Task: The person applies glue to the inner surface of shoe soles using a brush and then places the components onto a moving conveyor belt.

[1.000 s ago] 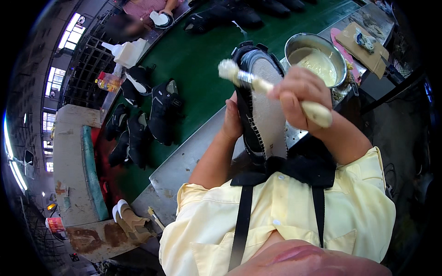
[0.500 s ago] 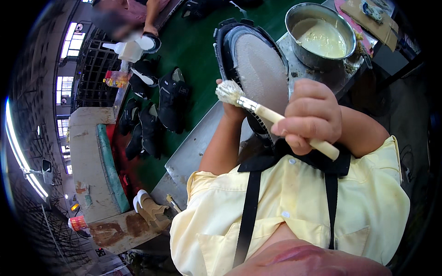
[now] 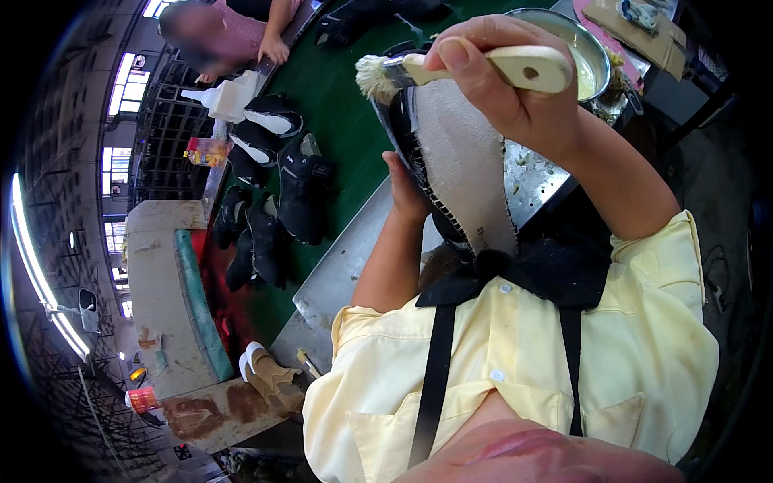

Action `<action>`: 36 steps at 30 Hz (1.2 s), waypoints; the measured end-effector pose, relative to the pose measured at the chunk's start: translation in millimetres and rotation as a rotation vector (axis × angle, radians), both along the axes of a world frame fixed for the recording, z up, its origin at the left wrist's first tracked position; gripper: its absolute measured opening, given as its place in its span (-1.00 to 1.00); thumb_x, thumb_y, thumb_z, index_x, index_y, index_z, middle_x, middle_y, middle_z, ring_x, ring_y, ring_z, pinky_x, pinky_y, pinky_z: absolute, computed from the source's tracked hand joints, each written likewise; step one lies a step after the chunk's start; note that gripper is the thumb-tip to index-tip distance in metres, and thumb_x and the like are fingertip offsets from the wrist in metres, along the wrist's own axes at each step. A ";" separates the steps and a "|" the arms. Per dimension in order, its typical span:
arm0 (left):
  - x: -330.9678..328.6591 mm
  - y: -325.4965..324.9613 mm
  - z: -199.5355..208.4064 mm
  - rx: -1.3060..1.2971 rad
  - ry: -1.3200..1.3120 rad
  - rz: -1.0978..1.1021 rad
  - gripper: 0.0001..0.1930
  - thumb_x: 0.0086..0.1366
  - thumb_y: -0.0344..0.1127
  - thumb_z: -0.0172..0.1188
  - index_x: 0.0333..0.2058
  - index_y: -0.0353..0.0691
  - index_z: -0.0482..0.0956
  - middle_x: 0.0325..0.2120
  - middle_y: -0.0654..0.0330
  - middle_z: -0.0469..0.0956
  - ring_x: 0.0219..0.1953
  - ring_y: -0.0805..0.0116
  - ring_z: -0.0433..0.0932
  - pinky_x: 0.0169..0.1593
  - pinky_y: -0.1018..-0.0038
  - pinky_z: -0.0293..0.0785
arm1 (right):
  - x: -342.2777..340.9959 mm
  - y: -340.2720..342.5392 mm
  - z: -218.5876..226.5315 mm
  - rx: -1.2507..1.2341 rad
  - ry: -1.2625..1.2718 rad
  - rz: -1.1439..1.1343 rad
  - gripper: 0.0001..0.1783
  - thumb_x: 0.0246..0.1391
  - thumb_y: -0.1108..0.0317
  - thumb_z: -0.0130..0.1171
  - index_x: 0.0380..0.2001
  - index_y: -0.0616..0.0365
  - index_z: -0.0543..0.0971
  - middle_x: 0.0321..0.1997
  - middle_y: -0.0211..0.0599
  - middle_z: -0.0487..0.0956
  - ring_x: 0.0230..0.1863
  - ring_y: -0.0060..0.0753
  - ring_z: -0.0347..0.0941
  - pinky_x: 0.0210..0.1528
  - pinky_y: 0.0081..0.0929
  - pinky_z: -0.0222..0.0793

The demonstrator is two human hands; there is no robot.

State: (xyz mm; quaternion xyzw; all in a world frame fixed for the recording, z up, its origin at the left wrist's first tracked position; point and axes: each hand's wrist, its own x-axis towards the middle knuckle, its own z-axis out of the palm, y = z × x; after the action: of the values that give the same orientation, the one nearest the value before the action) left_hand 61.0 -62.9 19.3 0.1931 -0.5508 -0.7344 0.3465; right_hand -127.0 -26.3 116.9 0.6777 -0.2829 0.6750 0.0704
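A black shoe is held sole up in front of my chest, its pale grey bottom framed by a stitched edge. My left hand grips its left side, with the thumb along the edge and the other fingers hidden behind. A brush with a pale wooden handle is pinched in my right hand. Its whitish, coated bristles are at the far left edge of the toe; whether they touch it I cannot tell. My right hand covers much of the toe end.
A metal pot of creamy liquid stands behind my right hand on a metal table. Several black shoes lie on the green belt at the left, near a white bottle. Across the belt is a co-worker's hand.
My right hand has swung the brush away from me and turned it, from mid-sole to the toe's far left edge. The co-worker's hand has let go of a white-soled shoe, now on the belt.
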 end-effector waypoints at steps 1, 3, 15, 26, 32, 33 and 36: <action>2.4 -0.3 -2.8 -0.001 -0.007 -0.013 0.00 0.05 0.54 -0.29 0.22 -0.22 0.02 0.15 0.07 0.19 0.15 0.15 0.23 0.18 0.24 0.15 | 1.1 1.8 1.2 0.042 -0.012 -0.014 -0.82 0.10 0.36 0.07 -0.47 0.23 0.56 -0.53 -0.38 0.55 -0.59 -0.67 0.39 -0.59 -0.75 0.25; 6.9 -5.4 -9.6 -0.036 -0.020 -0.090 -0.04 0.10 0.51 -0.34 0.25 -0.16 -0.02 0.21 0.10 0.10 0.21 0.14 0.14 0.23 0.22 0.05 | -0.7 1.7 5.1 0.040 -0.062 0.013 -0.86 0.04 0.46 0.10 -0.51 0.31 0.54 -0.57 -0.32 0.55 -0.59 -0.62 0.43 -0.56 -0.69 0.32; 2.9 -4.7 -0.1 -0.096 -0.053 -0.089 0.10 -0.04 0.60 -0.29 0.26 -0.20 -0.05 0.23 0.06 0.07 0.23 0.11 0.12 0.23 0.18 0.08 | -14.6 6.3 4.6 0.271 -0.184 -0.149 -0.81 0.09 0.40 0.07 -0.51 0.29 0.55 -0.56 -0.32 0.56 -0.59 -0.58 0.46 -0.56 -0.69 0.34; 16.7 -8.9 -28.0 -0.132 -0.008 -0.002 0.21 -0.21 0.66 -0.17 0.22 -0.25 0.01 0.17 0.04 0.14 0.19 0.14 0.18 0.19 0.19 0.14 | -13.2 83.3 -17.1 0.199 0.240 -0.273 -0.98 -0.12 0.58 0.13 -0.53 0.28 0.51 -0.59 -0.28 0.51 -0.65 -0.39 0.40 -0.59 -0.54 0.32; 14.9 -11.0 -26.0 -0.199 0.086 -0.045 0.17 -0.32 0.45 0.28 0.10 -0.43 0.20 -0.01 0.08 0.38 0.01 0.28 0.39 0.08 0.37 0.28 | -14.4 106.6 -42.1 0.180 0.351 -0.232 -0.94 -0.16 0.54 0.12 -0.50 0.22 0.50 -0.63 -0.43 0.45 -0.69 -0.43 0.31 -0.64 -0.56 0.22; 19.0 -15.4 -28.5 -0.228 0.056 -0.107 0.20 -0.38 0.42 0.34 0.11 -0.43 0.19 0.00 0.08 0.37 0.02 0.27 0.38 0.09 0.35 0.27 | -19.9 106.4 -43.5 0.180 0.358 -0.167 -0.96 -0.13 0.52 0.11 -0.51 0.21 0.50 -0.63 -0.44 0.46 -0.70 -0.45 0.30 -0.64 -0.56 0.22; 17.0 -3.3 -3.8 -0.238 0.017 -0.038 0.16 -0.40 0.23 0.47 0.10 -0.42 0.18 0.01 0.06 0.36 0.04 0.24 0.35 0.11 0.33 0.23 | -30.1 114.1 -46.4 0.154 0.257 -0.109 -0.97 -0.09 0.49 0.08 -0.51 0.18 0.50 -0.64 -0.47 0.46 -0.72 -0.48 0.31 -0.66 -0.57 0.22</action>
State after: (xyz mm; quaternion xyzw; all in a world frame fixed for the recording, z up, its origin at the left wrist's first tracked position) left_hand 78.0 -66.2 15.5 0.1340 -0.6349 -0.6716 0.3576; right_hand -157.2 87.8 70.6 0.7457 -0.3587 0.5542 0.0905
